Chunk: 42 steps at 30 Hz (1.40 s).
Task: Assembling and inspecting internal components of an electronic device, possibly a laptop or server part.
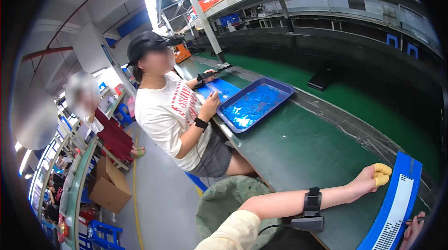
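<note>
The left hand, its ribbed yellow cots bunched, any grip impossible to tell, is just beside the flat blue board, where a white strip with dark gridded cells lies and the right hand pinches a slim tool.

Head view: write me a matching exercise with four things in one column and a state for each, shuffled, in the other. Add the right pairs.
Things
1. Left hand
2. Right hand
3. Rectangular tray
4. Cardboard box

States
A. Strewn with shiny blue pieces
B. Holding a slim tool at the lower right
C. Flaps open, at the far left
D. Wearing yellow finger cots

Right pairs: 1-D, 2-B, 3-A, 4-C.
</note>
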Each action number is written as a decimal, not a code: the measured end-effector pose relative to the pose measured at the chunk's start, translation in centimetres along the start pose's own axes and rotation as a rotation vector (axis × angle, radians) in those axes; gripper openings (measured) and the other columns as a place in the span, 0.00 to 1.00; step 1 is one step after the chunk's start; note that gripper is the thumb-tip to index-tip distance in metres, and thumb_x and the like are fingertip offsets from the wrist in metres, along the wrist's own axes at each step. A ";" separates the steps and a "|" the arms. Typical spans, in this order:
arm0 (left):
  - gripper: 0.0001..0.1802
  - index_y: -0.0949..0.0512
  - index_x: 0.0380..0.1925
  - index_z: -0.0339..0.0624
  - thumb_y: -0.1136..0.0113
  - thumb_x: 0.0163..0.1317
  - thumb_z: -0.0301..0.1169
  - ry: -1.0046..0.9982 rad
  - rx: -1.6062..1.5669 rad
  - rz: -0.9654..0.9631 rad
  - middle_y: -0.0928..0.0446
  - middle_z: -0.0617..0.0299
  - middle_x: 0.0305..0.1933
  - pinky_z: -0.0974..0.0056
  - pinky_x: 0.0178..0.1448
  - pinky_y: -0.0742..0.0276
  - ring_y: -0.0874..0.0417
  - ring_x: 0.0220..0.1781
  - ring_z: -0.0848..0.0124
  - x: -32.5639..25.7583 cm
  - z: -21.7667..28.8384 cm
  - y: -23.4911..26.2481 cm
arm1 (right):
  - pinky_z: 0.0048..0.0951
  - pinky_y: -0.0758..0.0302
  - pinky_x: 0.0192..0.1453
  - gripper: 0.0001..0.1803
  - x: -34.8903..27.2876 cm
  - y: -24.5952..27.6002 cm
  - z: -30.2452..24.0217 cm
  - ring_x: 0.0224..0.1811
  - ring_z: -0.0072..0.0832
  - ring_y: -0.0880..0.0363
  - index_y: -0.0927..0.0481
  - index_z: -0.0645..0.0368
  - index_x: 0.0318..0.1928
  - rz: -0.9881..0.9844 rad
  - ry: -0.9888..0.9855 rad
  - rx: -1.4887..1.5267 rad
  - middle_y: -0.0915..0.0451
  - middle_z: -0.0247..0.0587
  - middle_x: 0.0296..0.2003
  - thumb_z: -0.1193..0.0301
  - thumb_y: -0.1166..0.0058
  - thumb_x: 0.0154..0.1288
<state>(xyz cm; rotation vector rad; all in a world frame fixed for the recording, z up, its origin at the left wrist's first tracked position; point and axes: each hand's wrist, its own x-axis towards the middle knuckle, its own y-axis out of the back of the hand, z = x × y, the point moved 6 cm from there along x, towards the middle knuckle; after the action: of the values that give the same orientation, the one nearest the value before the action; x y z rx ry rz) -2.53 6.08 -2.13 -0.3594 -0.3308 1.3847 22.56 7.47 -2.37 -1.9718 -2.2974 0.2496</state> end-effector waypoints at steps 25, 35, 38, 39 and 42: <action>0.13 0.44 0.12 0.48 0.70 0.55 0.31 0.051 -0.207 0.179 0.51 0.73 0.08 0.73 0.10 0.64 0.55 0.06 0.82 0.7 -1.0 2.6 | 0.12 0.51 0.15 0.01 -0.4 -0.3 -0.9 0.12 0.12 0.50 0.34 0.55 0.30 0.080 -0.033 0.021 0.40 0.26 0.17 0.74 0.58 0.56; 0.18 0.33 0.23 0.41 0.63 0.58 0.43 0.010 -0.067 0.137 0.39 0.69 0.13 0.77 0.11 0.56 0.46 0.08 0.83 1.0 -0.8 2.7 | 0.13 0.50 0.16 0.01 -0.4 -0.3 -0.8 0.12 0.12 0.49 0.35 0.56 0.30 0.064 -0.029 0.057 0.39 0.27 0.18 0.75 0.58 0.56; 0.16 0.31 0.29 0.40 0.61 0.58 0.41 0.000 -0.027 0.133 0.33 0.66 0.17 0.80 0.12 0.50 0.40 0.09 0.83 0.9 -0.2 2.0 | 0.13 0.50 0.16 0.01 -0.4 -0.1 -0.7 0.13 0.12 0.48 0.35 0.56 0.30 0.076 -0.040 0.053 0.39 0.27 0.18 0.74 0.57 0.56; 0.16 0.31 0.29 0.40 0.61 0.58 0.41 0.000 -0.025 0.135 0.33 0.66 0.17 0.80 0.12 0.50 0.40 0.09 0.83 0.8 0.0 2.0 | 0.13 0.50 0.16 0.01 -0.5 -0.1 -0.8 0.13 0.12 0.48 0.35 0.55 0.30 0.068 -0.037 0.049 0.39 0.27 0.18 0.74 0.58 0.56; 0.15 0.32 0.36 0.39 0.60 0.58 0.39 -0.031 0.077 0.076 0.29 0.63 0.22 0.81 0.15 0.44 0.34 0.12 0.83 0.8 0.2 1.7 | 0.13 0.50 0.16 0.02 -0.5 -0.2 -0.9 0.13 0.12 0.49 0.35 0.55 0.29 0.059 -0.038 0.049 0.38 0.27 0.18 0.74 0.58 0.56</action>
<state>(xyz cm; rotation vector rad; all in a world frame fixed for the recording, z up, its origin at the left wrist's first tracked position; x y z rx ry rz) -3.96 7.13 -2.63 -0.2894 -0.2904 1.4739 22.64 6.98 -1.39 -2.0300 -2.2354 0.3480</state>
